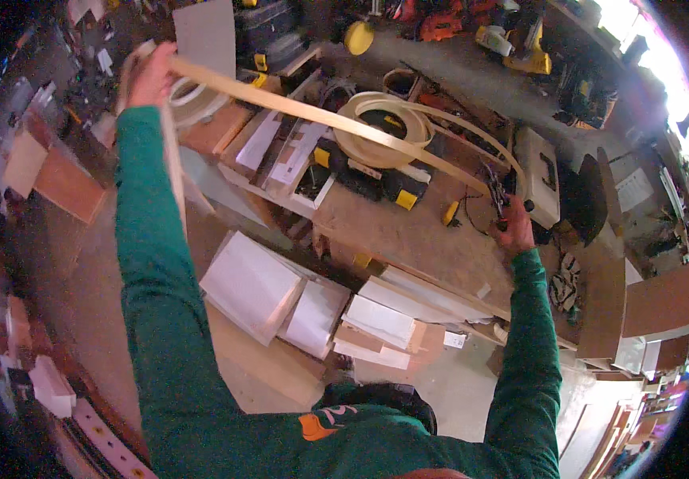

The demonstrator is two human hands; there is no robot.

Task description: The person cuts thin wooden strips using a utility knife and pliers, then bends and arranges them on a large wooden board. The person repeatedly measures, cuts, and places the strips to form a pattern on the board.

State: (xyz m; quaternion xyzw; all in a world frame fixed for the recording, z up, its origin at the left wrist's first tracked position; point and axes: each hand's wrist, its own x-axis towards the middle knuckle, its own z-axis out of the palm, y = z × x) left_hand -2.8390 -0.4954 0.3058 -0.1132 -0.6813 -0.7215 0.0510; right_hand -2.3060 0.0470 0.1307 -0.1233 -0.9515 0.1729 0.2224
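My left hand (152,76) is raised far to the upper left, gripping one end of a long cream edge-banding strip (320,116). The strip runs taut to the right across the workbench toward my right hand (514,227). My right hand is closed around a dark hand tool (498,195) where the strip ends. A loose coil of the same cream strip (380,128) lies on a black and yellow case on the bench, with a loop curving toward my right hand. Both arms wear green sleeves.
A cluttered wooden workbench (408,231) holds a white box (538,172), a yellow knife (450,212) and power tools at the back. White panels (252,283) and boards are stacked on the floor below. Brown boards lean at the right (600,287) and at the left.
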